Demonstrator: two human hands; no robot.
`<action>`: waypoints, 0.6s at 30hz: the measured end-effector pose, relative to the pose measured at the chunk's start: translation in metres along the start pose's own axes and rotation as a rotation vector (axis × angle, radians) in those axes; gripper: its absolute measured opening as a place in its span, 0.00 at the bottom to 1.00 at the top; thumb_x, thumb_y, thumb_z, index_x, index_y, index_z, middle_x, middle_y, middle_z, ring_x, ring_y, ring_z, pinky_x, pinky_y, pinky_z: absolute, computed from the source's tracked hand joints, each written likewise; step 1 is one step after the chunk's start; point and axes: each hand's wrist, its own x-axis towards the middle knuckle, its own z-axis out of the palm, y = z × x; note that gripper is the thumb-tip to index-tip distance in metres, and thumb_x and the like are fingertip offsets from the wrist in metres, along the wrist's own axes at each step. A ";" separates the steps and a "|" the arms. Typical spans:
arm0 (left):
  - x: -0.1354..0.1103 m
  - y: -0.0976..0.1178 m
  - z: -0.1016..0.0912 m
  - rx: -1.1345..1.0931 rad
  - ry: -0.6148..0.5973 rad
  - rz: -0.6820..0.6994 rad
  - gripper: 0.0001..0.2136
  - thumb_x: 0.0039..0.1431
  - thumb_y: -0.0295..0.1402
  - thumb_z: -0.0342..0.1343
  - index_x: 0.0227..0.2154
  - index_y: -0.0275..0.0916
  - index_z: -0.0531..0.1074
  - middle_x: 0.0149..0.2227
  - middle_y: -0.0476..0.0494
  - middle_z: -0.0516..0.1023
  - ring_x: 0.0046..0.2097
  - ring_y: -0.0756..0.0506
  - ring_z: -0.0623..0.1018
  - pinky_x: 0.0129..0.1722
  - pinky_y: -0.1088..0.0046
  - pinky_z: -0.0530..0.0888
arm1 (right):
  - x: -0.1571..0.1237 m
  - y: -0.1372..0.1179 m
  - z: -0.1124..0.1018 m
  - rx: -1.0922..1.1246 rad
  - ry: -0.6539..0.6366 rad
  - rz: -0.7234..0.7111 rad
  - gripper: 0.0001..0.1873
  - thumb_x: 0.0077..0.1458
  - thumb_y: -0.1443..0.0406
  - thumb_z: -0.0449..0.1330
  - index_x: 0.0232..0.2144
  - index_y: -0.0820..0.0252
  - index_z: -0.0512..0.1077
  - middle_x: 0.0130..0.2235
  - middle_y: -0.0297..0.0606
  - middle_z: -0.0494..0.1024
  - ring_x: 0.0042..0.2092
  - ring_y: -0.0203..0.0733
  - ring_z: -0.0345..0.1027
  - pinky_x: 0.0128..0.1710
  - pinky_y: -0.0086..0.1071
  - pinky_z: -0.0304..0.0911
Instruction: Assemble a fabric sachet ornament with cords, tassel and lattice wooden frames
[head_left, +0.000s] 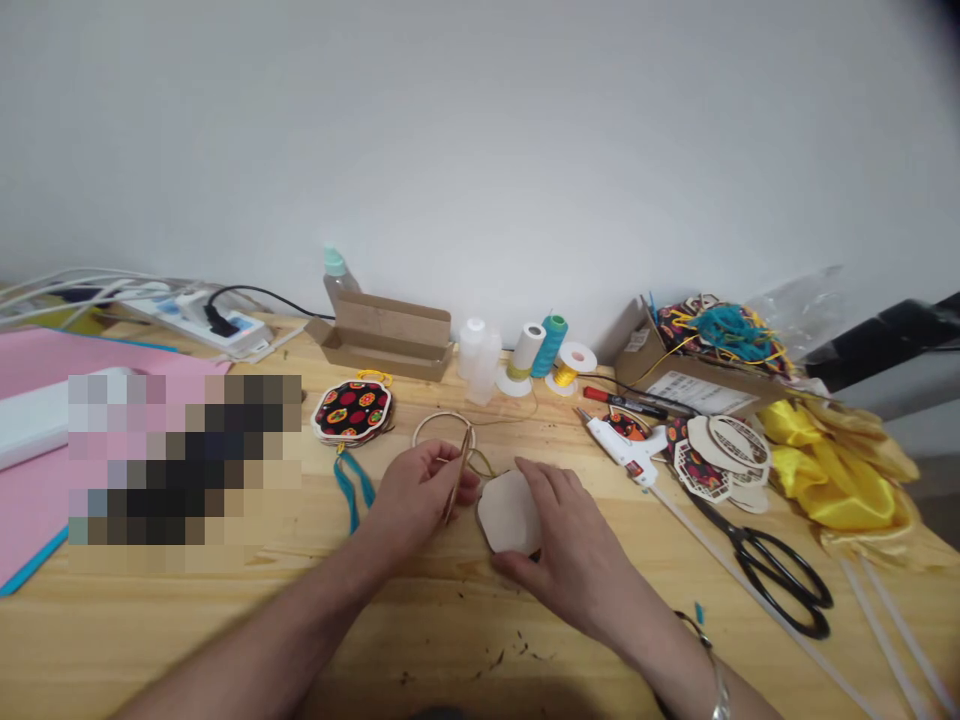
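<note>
My left hand (420, 495) is closed on a thin wooden ring piece (458, 476), held on edge just above the table. A second wooden ring (435, 425) lies flat behind it. My right hand (566, 545) grips a pale octagonal wooden panel (510, 512) by its right side, thumb below and fingers on top. A thin yellow cord (486, 461) runs between the ring piece and the panel. A finished patterned ornament (352, 408) with a blue tassel (352, 485) lies to the left.
A white glue gun (626, 447), black scissors (780, 570), glue sticks, patterned pieces and yellow fabric (832, 465) lie to the right. Thread spools (551, 345), small bottles and cardboard boxes stand at the back. A power strip (202, 318) and pink sheet (45, 430) sit left.
</note>
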 end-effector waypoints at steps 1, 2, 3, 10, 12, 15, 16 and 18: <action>0.000 0.000 0.000 0.003 0.007 -0.004 0.09 0.45 0.37 0.59 0.24 0.38 0.67 0.24 0.46 0.78 0.26 0.46 0.77 0.21 0.76 0.68 | 0.002 0.000 0.001 -0.011 0.012 0.024 0.41 0.42 0.59 0.63 0.57 0.60 0.54 0.53 0.46 0.64 0.53 0.53 0.55 0.53 0.46 0.55; 0.000 0.001 0.000 0.006 0.011 -0.002 0.09 0.46 0.37 0.58 0.24 0.38 0.67 0.23 0.46 0.77 0.26 0.46 0.77 0.21 0.76 0.68 | 0.004 0.000 0.002 -0.017 0.027 0.060 0.41 0.42 0.59 0.63 0.58 0.61 0.53 0.52 0.47 0.64 0.53 0.54 0.55 0.52 0.46 0.55; 0.000 0.001 0.001 0.007 0.010 0.002 0.09 0.46 0.38 0.58 0.24 0.38 0.67 0.23 0.46 0.77 0.26 0.47 0.77 0.21 0.76 0.68 | 0.006 0.000 0.003 -0.019 0.045 0.105 0.42 0.43 0.57 0.62 0.58 0.62 0.53 0.52 0.48 0.65 0.53 0.54 0.56 0.51 0.46 0.56; 0.001 -0.002 0.003 -0.016 -0.019 -0.022 0.08 0.46 0.36 0.58 0.25 0.37 0.66 0.23 0.47 0.77 0.26 0.47 0.77 0.22 0.76 0.68 | 0.019 -0.004 0.009 -0.035 0.131 0.227 0.41 0.43 0.54 0.61 0.57 0.63 0.53 0.49 0.49 0.65 0.50 0.55 0.60 0.47 0.45 0.60; 0.001 -0.002 0.002 -0.006 -0.019 -0.025 0.09 0.46 0.36 0.59 0.25 0.37 0.67 0.23 0.46 0.77 0.26 0.46 0.77 0.22 0.75 0.68 | 0.019 -0.005 0.012 -0.057 0.142 0.231 0.41 0.43 0.54 0.61 0.57 0.65 0.53 0.48 0.50 0.65 0.49 0.56 0.60 0.47 0.45 0.59; 0.002 -0.003 0.002 0.002 -0.028 -0.034 0.09 0.46 0.36 0.59 0.25 0.37 0.66 0.25 0.45 0.77 0.27 0.47 0.77 0.21 0.76 0.68 | 0.017 -0.007 0.013 -0.068 0.148 0.234 0.42 0.43 0.54 0.61 0.56 0.66 0.53 0.47 0.51 0.65 0.48 0.56 0.60 0.46 0.46 0.60; 0.002 -0.004 0.001 0.004 -0.033 -0.038 0.10 0.46 0.37 0.59 0.25 0.37 0.66 0.26 0.45 0.77 0.27 0.47 0.77 0.21 0.76 0.67 | 0.016 -0.007 0.012 -0.068 0.154 0.231 0.41 0.43 0.54 0.61 0.56 0.67 0.53 0.47 0.52 0.65 0.48 0.56 0.61 0.45 0.46 0.61; 0.002 -0.005 0.001 0.007 -0.055 -0.039 0.11 0.47 0.39 0.58 0.26 0.37 0.66 0.27 0.45 0.78 0.28 0.47 0.77 0.22 0.76 0.67 | 0.014 -0.008 0.007 -0.077 0.183 0.219 0.41 0.43 0.55 0.60 0.56 0.67 0.53 0.46 0.53 0.65 0.47 0.56 0.61 0.44 0.46 0.61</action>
